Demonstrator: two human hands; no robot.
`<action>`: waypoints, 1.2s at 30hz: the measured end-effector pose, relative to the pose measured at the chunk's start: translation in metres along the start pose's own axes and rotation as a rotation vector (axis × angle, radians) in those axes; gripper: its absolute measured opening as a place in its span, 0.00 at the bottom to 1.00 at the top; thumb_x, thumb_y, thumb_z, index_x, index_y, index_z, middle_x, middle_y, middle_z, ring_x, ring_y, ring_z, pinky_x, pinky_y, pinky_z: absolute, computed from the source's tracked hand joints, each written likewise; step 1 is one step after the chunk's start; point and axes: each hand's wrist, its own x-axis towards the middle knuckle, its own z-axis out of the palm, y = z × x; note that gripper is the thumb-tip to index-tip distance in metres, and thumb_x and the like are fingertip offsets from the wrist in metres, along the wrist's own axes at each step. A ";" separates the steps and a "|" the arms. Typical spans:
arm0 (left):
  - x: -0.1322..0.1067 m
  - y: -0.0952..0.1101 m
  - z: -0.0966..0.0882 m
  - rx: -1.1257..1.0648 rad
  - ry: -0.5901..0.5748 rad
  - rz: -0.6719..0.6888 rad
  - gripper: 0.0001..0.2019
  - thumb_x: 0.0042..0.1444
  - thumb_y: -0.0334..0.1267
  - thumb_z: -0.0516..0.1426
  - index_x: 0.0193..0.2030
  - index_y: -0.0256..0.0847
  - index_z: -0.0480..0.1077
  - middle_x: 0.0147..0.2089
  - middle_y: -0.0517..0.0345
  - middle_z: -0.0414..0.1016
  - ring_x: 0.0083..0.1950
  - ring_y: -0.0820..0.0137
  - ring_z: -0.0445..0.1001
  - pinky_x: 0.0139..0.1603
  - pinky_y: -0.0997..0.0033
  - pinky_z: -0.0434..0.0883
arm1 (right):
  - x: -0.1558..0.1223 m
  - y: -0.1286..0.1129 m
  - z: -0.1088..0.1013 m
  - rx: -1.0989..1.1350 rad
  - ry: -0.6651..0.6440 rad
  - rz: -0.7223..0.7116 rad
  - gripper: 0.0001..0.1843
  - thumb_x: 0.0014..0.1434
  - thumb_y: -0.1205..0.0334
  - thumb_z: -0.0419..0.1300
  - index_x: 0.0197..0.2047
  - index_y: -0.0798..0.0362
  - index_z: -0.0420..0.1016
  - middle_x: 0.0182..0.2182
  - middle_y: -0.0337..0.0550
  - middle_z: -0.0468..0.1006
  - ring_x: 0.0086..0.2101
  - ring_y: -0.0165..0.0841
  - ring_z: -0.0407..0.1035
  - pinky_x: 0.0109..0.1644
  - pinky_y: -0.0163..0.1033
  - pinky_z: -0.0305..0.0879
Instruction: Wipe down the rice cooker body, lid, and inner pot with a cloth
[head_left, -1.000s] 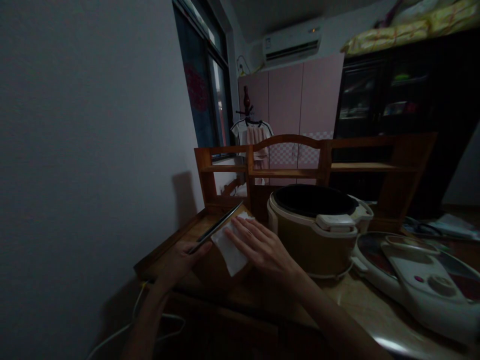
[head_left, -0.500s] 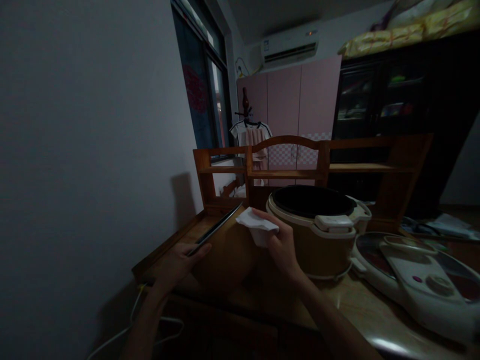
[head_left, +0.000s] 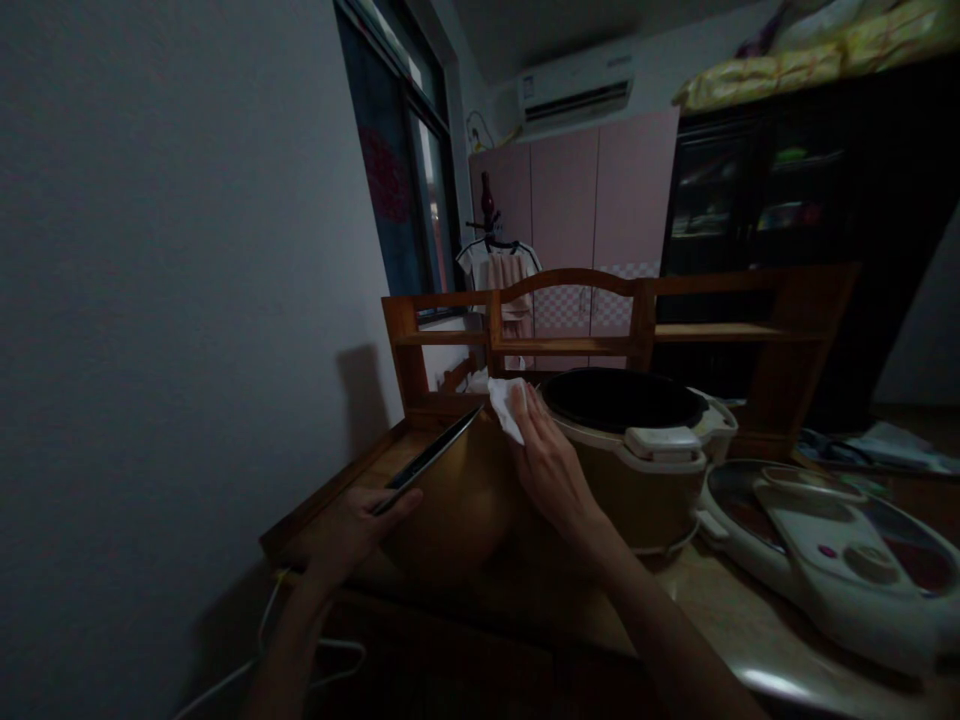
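A brownish-gold cooker inner pot [head_left: 450,510] with a dark rim is tipped on its side over the table, its mouth facing up and left. My left hand [head_left: 371,525] grips the near end of that rim, thumb on the outer wall. In my right hand [head_left: 551,465] is a white paper tissue [head_left: 506,405], held under the fingers at the far upper side of the pot. Whether the tissue touches the wall I cannot tell. Just right of it stands the electric cooker body [head_left: 626,480], its top uncovered and dark inside.
The detached cooker lid [head_left: 832,560] lies at the right on the table [head_left: 720,630]. Behind stands a wooden shelf rack [head_left: 570,347]. A white wall [head_left: 187,300] closes off the left, and a white cable [head_left: 266,620] hangs at the lower left.
My right hand has turned over and moved up and away, carrying the tissue to the pot's far side. My left hand keeps its hold on the rim. The view has shifted slightly.
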 end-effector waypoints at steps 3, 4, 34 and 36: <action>-0.001 -0.003 0.001 -0.011 -0.001 0.025 0.26 0.54 0.58 0.56 0.17 0.41 0.54 0.21 0.64 0.50 0.24 0.75 0.48 0.24 0.73 0.46 | -0.012 -0.005 0.022 0.057 -0.079 0.010 0.37 0.67 0.72 0.45 0.74 0.49 0.36 0.71 0.46 0.47 0.70 0.38 0.41 0.71 0.54 0.51; -0.002 -0.003 0.001 -0.014 0.004 0.027 0.26 0.54 0.58 0.56 0.17 0.41 0.54 0.21 0.64 0.50 0.24 0.75 0.49 0.24 0.73 0.46 | -0.015 -0.006 0.029 0.099 -0.086 0.033 0.35 0.69 0.70 0.45 0.74 0.47 0.36 0.71 0.45 0.48 0.69 0.37 0.42 0.71 0.53 0.52; -0.015 -0.002 0.008 -0.027 0.079 0.055 0.26 0.52 0.57 0.56 0.16 0.41 0.54 0.20 0.64 0.49 0.23 0.75 0.51 0.24 0.73 0.50 | -0.028 -0.043 0.043 0.123 0.003 0.070 0.30 0.71 0.65 0.42 0.73 0.47 0.43 0.71 0.42 0.49 0.70 0.38 0.39 0.71 0.58 0.49; -0.015 0.002 0.008 -0.032 0.081 0.049 0.26 0.51 0.58 0.56 0.15 0.41 0.54 0.20 0.64 0.49 0.23 0.75 0.50 0.23 0.73 0.49 | -0.035 -0.044 0.040 0.106 -0.016 0.025 0.30 0.70 0.66 0.43 0.73 0.49 0.43 0.71 0.44 0.48 0.70 0.39 0.38 0.71 0.58 0.50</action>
